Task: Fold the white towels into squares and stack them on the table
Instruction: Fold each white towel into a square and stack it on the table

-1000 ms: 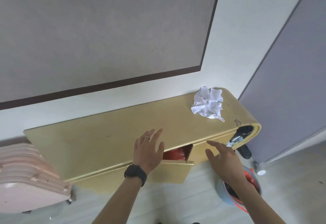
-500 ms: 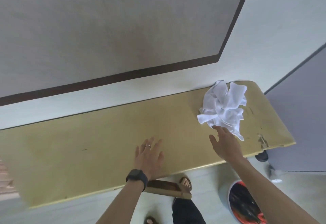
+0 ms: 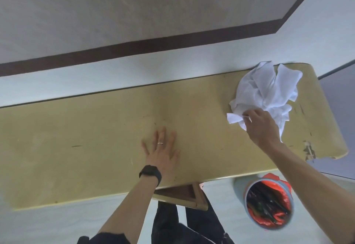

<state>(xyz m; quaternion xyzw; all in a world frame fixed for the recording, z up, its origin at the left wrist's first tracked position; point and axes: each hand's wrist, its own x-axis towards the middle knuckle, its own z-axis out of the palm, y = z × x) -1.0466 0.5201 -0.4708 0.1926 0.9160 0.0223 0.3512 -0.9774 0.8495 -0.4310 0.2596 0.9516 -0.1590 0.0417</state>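
A crumpled heap of white towels (image 3: pixel 269 90) lies at the far right end of the yellow wooden table (image 3: pixel 96 132), against the wall. My right hand (image 3: pixel 261 126) reaches into the heap's near left edge and pinches a corner of white towel between thumb and fingers. My left hand (image 3: pixel 163 151), with a ring and a black wristband, rests flat on the middle of the tabletop with fingers spread, holding nothing.
A partly open drawer (image 3: pixel 182 195) sticks out under the table's front edge by my legs. A grey bin with a red liner (image 3: pixel 269 205) stands on the floor at the right. The table's right front corner (image 3: pixel 309 149) is chipped. A wall runs behind.
My right hand has reached the towel heap and taken hold of a corner. The view has moved closer over the table. My left hand stays flat on the tabletop.
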